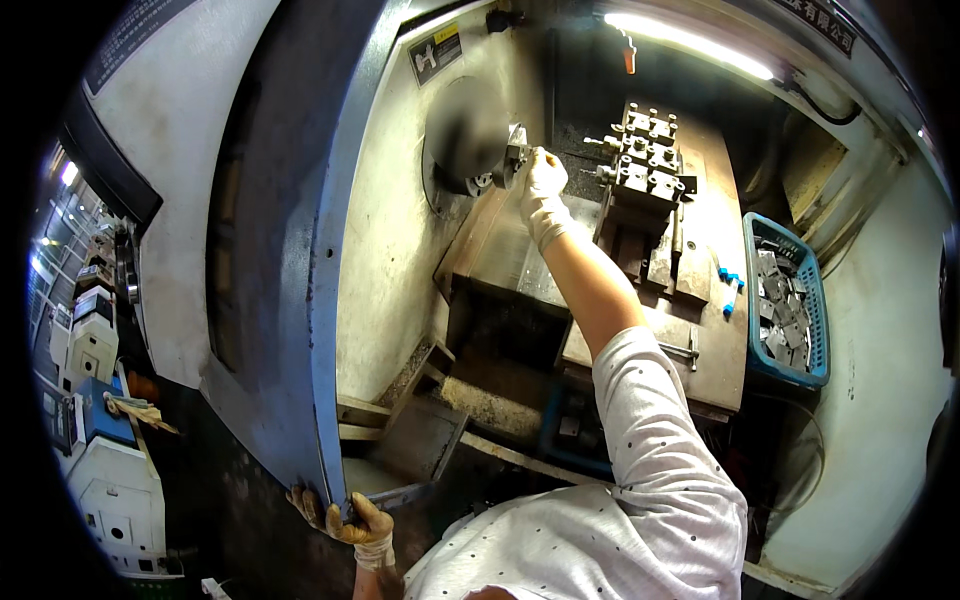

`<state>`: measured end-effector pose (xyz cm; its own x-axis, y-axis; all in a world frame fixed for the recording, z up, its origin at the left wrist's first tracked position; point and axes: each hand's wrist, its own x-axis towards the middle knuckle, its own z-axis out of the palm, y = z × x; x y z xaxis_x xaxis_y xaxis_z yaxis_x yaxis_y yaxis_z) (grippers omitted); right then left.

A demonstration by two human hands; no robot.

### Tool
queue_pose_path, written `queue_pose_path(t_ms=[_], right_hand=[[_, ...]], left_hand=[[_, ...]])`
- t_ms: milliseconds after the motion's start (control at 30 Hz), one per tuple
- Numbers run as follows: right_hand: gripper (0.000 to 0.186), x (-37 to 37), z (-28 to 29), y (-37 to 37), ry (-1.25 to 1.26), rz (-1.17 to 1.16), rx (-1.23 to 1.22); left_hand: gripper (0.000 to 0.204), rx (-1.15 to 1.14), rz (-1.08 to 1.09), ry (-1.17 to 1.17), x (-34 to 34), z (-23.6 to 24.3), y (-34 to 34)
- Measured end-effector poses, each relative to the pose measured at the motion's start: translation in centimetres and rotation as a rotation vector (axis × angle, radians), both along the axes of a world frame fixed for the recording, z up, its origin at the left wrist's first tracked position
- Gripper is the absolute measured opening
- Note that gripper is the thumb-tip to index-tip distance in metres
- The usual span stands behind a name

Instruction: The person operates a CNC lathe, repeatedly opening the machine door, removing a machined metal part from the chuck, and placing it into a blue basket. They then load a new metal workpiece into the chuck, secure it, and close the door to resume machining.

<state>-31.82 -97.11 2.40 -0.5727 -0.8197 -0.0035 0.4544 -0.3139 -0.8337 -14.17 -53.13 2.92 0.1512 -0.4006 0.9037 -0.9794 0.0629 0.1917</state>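
Note:
My gloved right hand [543,190] reaches into the lathe, its fingers closed at a small grey metal part [517,152] by the chuck [434,165]. How far the part sits in the chuck jaws cannot be made out; a dark blur covers much of the chuck. At the lower left, my gloved left hand [352,524] wraps round the bottom edge of the blue-grey machine door [328,400], the thumb on the near side. Dark stains mark that glove's fingers. Right of my right hand stands a tool block [650,165] with several bolted holders.
A blue plastic basket [822,340] of grey metal pieces stands at the right. On the brown slide plate [715,180] lie a T-handled wrench [690,348] and blue coolant nozzles [733,285]. Metal chips [490,402] cover the bed below. An orange-tipped nozzle [629,58] hangs by the lamp.

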Motion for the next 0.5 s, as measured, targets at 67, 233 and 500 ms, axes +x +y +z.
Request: queue_pose_path(t_ms=[67,233,500], right_hand=[[0.014,0.2,0.0,0.2,-0.046,-0.012,-0.014],[0.011,0.4,0.2,0.0,0.003,-0.011,-0.026],[0.014,-0.4,-0.1,-0.4,0.114,0.014,-0.018]], left_hand=[[0.035,-0.049,-0.090,0.080,1.9,-2.1,1.0],[0.034,0.013,-0.102,-0.026,1.6,-1.5,1.4],[0.031,-0.012,-0.050,-0.098,-0.1,1.0,0.0]])
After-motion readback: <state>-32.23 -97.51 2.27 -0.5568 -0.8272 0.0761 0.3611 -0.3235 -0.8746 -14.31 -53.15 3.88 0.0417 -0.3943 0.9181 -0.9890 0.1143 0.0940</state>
